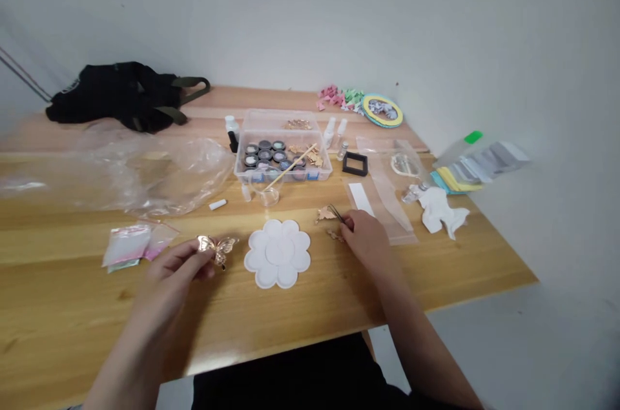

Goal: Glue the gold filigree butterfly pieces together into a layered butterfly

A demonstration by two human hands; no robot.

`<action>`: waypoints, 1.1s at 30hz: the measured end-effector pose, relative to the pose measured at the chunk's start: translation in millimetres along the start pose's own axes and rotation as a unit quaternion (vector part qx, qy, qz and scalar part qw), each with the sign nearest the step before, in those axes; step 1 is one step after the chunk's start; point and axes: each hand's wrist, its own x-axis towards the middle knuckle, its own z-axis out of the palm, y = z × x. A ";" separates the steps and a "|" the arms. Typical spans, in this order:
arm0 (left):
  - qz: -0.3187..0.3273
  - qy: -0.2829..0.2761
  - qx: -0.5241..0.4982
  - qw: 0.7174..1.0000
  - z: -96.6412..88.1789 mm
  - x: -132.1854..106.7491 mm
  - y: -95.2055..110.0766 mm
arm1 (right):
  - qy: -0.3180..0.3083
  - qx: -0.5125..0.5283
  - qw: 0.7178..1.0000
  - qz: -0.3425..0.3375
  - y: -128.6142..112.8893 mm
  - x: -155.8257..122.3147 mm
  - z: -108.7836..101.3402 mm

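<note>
My left hand (181, 265) pinches a gold butterfly-shaped metal piece (216, 246) just above the wooden table (58, 307). Right of it lies a white flower-shaped palette (278, 253). My right hand (365, 237) rests on the table beyond the palette, fingers closed on thin dark tweezers (335, 212) whose tips reach a small gold charm (325, 214). Another small gold piece (335, 235) lies under the fingers.
A clear plastic box (282, 153) of small round jars and gold charms stands behind the palette, with a wooden stick in a small cup (269, 194). Crumpled clear plastic (145, 171), small sachets (133, 245), a black bag (121, 93), a white mould (443, 213) and coloured papers (460, 174) lie around.
</note>
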 end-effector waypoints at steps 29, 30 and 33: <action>-0.021 -0.079 -0.078 0.994 -17.4 6.2 -29.3 | 0.013 -0.055 0.995 -0.080 -199.4 34.6 66.0; -0.025 -0.080 -0.082 0.993 -17.4 5.6 -27.9 | 0.009 -0.061 0.995 -0.081 -201.7 36.2 66.9; -0.036 -0.082 -0.091 0.992 -17.5 3.6 -23.3 | -0.003 -0.080 0.993 -0.092 -208.1 40.8 66.9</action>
